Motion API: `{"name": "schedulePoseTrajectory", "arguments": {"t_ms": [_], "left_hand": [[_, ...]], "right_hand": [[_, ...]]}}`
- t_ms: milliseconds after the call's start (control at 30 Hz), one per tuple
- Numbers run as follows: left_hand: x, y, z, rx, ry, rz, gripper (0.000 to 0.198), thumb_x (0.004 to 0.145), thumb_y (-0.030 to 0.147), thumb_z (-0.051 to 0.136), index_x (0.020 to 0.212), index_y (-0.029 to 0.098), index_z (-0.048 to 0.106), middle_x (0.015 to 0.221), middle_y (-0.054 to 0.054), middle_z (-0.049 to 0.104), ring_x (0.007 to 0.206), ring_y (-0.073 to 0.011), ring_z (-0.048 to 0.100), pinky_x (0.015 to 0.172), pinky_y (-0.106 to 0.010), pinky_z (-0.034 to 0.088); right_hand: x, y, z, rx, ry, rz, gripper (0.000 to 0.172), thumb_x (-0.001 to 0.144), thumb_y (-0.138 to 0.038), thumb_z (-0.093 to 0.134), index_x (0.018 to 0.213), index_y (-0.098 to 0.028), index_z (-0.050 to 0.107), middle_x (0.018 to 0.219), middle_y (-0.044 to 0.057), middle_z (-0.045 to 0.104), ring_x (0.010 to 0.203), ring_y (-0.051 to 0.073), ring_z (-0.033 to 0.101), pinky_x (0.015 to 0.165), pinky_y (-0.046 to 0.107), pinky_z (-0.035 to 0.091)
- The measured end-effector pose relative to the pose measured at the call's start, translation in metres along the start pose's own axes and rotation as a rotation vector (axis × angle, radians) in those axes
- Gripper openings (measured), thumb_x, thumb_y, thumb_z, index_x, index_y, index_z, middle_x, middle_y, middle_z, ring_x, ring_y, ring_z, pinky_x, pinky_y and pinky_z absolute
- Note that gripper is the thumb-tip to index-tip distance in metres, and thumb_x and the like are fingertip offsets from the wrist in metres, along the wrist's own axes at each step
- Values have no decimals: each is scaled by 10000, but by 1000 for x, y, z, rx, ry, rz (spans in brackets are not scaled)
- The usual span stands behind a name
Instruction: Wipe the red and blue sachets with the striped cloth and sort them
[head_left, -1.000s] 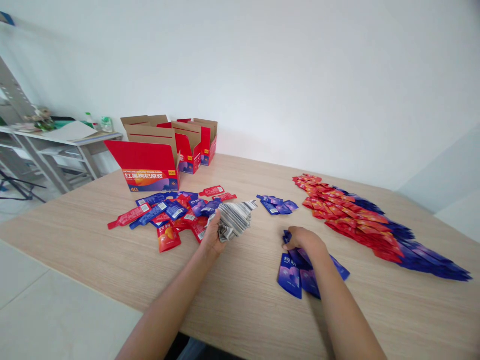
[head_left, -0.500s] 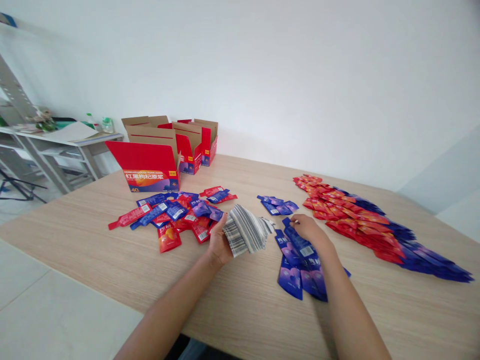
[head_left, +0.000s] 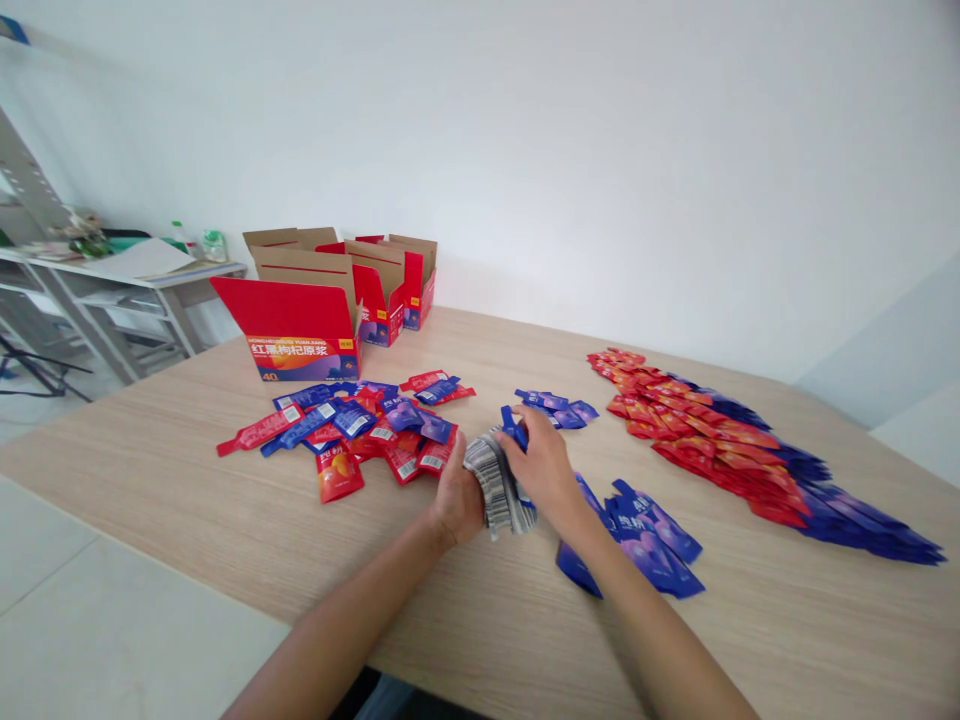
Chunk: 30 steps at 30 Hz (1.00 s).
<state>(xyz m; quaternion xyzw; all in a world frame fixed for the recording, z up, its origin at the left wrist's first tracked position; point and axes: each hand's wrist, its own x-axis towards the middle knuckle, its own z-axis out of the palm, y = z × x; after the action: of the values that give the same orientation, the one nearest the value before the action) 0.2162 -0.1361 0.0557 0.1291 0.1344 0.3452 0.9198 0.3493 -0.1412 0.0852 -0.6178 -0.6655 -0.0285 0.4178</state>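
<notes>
My left hand [head_left: 459, 500] is wrapped round a grey-and-white striped cloth [head_left: 491, 478]. Close against it, my right hand [head_left: 541, 455] pinches a blue pouch [head_left: 513, 428] by its narrow top; the pouch's lower part is hidden behind the cloth and fingers. Under my right forearm lies a small group of blue pouches [head_left: 651, 535]. Farther back is another little cluster of blue pouches [head_left: 555, 408]. Left of my left hand spreads a loose heap of red and blue pouches [head_left: 360, 425].
Open red cartons [head_left: 300, 340] stand at the back left of the wooden table [head_left: 187, 470]. Long overlapping rows of red pouches [head_left: 712, 450] and blue pouches [head_left: 862, 520] lie on the right. A white wall rises behind; a side desk [head_left: 172, 285] is at far left.
My right hand has lifted a blue pouch from the near group and carried it left to the cloth. The cloth has turned and bunched in my left hand.
</notes>
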Motion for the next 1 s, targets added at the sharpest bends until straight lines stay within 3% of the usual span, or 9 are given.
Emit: {"name": "schedulePoseTrajectory", "arguments": {"t_ms": [100,200,300,400,600,767,1000], "left_hand": [[-1,2,2,-23,40,38,753,940,736,289,1176,141,687,1067,-165,747,1085,-345,692,980,-494,515],[-3,13,-1,-56,83,120,719,931,741,331,1035,141,713,1036,-158,747,1054,-333,700,963,-473,535],[-3,29,-2,-100,93,198,725,944,735,299,1029,146,714,1029,-140,751,1045,-307,705,967,-448,540],[-3,39,-3,-120,69,262,754,967,711,232,1134,143,699,1039,-124,756,1050,-283,709,962,-418,545],[-4,38,-5,-106,-46,127,841,931,767,215,1231,128,673,1087,-154,752,1058,-300,707,903,-413,566],[-6,42,-2,-129,-106,120,975,869,846,166,1284,106,645,1159,-190,730,1128,-336,675,931,-454,547],[-3,47,-9,-131,-31,231,972,873,842,190,1263,83,655,1156,-200,729,1143,-344,668,1005,-479,511]], "right_hand": [[-8,-9,9,111,-104,16,354,892,-421,649,1155,-183,642,1037,111,677,895,249,654,827,409,565],[-14,-15,12,153,-221,-102,457,899,-479,666,1240,-178,624,1216,147,654,1096,269,649,946,432,558],[-20,-20,13,28,-374,-364,656,933,-545,616,1420,-116,518,1502,222,487,1408,334,456,1149,536,412],[-23,-22,17,-113,-416,-515,708,1001,-516,514,1524,-57,387,1597,252,349,1505,347,310,1202,576,330],[-21,-15,20,-195,-333,-464,608,1062,-392,382,1586,-97,293,1572,234,404,1491,318,353,1186,566,377],[-19,-10,17,-198,-339,-405,586,1063,-367,385,1571,-81,319,1555,248,423,1464,320,403,1176,553,397],[-28,-25,17,-202,-432,-349,556,1056,-337,400,1525,-38,404,1535,257,446,1435,328,445,1168,520,416]]}}
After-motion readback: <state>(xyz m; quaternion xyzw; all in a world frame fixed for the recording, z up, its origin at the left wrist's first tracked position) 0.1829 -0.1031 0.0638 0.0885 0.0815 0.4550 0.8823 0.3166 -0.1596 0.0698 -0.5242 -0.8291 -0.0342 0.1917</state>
